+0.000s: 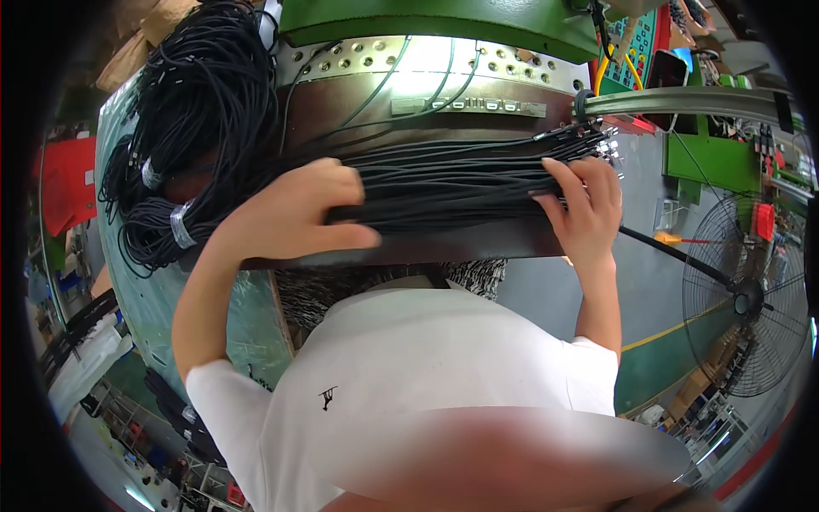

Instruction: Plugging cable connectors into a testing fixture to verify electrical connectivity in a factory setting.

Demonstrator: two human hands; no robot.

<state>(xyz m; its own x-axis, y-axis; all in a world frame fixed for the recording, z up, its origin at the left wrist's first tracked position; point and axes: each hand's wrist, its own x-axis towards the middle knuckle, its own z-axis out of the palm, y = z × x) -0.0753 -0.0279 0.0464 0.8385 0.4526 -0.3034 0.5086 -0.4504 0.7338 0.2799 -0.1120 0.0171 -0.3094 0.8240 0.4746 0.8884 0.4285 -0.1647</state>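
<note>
A long bundle of black cables (452, 183) lies across the dark brown work surface in front of me. Over its left part rests my left hand (303, 209), slightly blurred, with curled fingers on the far side and the thumb stretched along the near side; cables run out between them. My right hand (589, 205) is closed about the bundle near its right end, fingertips and thumb pressing on the cables. Metal connector ends (607, 147) stick out just beyond that hand. What lies under both palms is hidden.
Coiled black cables (205, 77) are heaped at the left, some tied with clear wrap (181, 226). A metal fixture strip (469, 107) stands behind the bundle, below a green machine (435, 21). A metal bar (682, 101) juts out at right, above a black floor fan (746, 299).
</note>
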